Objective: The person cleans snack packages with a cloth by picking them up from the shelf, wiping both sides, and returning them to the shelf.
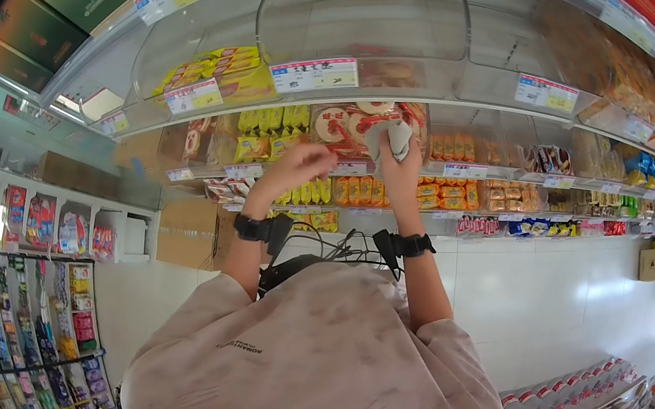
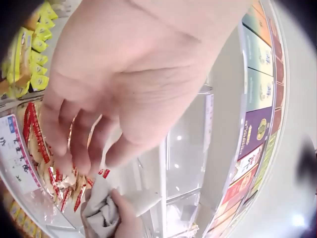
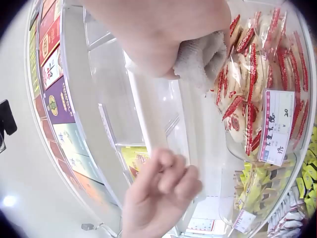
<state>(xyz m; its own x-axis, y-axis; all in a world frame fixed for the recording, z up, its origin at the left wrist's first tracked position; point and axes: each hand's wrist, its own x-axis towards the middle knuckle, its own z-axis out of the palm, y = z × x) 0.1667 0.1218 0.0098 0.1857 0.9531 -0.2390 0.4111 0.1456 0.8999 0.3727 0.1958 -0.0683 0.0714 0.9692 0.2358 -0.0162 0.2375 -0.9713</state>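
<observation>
In the head view my right hand (image 1: 404,174) grips a crumpled grey cloth (image 1: 391,137) over the front of a clear shelf bin. The right wrist view shows that cloth (image 3: 198,62) bunched under the curled fingers. Round flat pastries in clear, red-printed packets (image 1: 332,126) fill the bin beside it. My left hand (image 1: 303,168) hovers just left of the cloth, holding nothing. Its fingers (image 2: 81,134) hang loosely bent in the left wrist view, in front of the packets. A handwritten price tag (image 3: 277,126) is fixed to the bin's front.
Yellow snack packets (image 1: 275,131) lie in bins to the left, and orange ones (image 1: 452,146) to the right. A clear upper shelf with price tags (image 1: 315,72) juts above the hands. Boxed goods (image 2: 258,64) line the top shelf. A cardboard box (image 1: 189,232) stands at lower left.
</observation>
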